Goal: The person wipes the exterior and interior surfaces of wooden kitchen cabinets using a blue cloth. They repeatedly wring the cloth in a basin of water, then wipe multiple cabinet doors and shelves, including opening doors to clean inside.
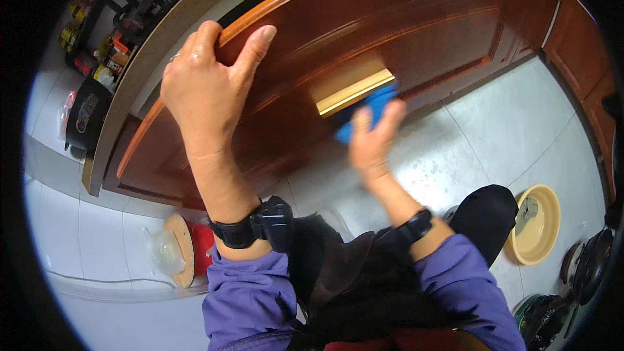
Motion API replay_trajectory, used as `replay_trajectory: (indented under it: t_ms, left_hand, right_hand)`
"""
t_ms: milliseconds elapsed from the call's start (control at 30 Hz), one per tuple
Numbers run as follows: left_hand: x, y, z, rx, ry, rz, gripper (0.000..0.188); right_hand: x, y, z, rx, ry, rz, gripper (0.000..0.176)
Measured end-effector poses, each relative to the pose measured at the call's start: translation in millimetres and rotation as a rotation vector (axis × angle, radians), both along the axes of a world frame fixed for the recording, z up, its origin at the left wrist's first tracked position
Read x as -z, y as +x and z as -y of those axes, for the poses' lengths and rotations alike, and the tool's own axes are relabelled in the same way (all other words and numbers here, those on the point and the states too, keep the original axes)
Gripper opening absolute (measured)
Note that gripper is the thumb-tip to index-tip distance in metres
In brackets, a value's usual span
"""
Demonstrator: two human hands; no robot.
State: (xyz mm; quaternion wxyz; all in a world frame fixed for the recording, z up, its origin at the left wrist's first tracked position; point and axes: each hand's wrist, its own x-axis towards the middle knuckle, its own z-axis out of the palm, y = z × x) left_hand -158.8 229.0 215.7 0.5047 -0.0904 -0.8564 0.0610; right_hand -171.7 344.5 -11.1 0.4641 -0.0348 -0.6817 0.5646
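Observation:
My left hand (207, 78) is hooked over the top edge of a reddish-brown wooden drawer front (273, 83), fingers behind it and thumb on the front side. The drawer stands pulled out a little from under the countertop. My right hand (375, 131), blurred, has a blue cloth (378, 102) in its fingers. The cloth is against or very close to the underside of a gold-coloured metal handle (356, 91) on the drawer front. Part of the cloth is hidden behind the handle and my fingers.
A stone-like countertop edge (141, 53) runs above the drawer, with a black pot (87, 114) and several jars on it. On the tiled floor (438, 156) stands a cream plastic basin (551, 224). Dark pans (592, 265) lie at the right. A round wooden board (178, 248) is at the left.

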Motion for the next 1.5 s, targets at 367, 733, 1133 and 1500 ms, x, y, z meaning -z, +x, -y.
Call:
replay_trajectory:
  t_ms: [367,733,1133,1500]
  left_hand:
    - [3.6,1.2,4.9,0.01,0.01,0.004,0.053]
    - [-29.8,8.2,-12.6,0.088,0.087,0.327,0.046]
    - [-16.3,-39.6,-76.8,0.136,-0.139,0.177,0.045]
    - [-14.2,-38.7,-80.9,0.106,-0.129,0.109,0.043]
  right_hand:
    - [-25.1,-43.2,-91.6,0.07,-0.478,-0.014,0.027]
    - [-42.4,-44.6,-129.6,0.178,-0.182,-0.022,0.025]
    - [-80.3,-94.9,-177.6,0.275,0.466,-0.234,0.036]
    - [-146.0,-69.3,-121.4,0.266,0.316,-0.507,0.058]
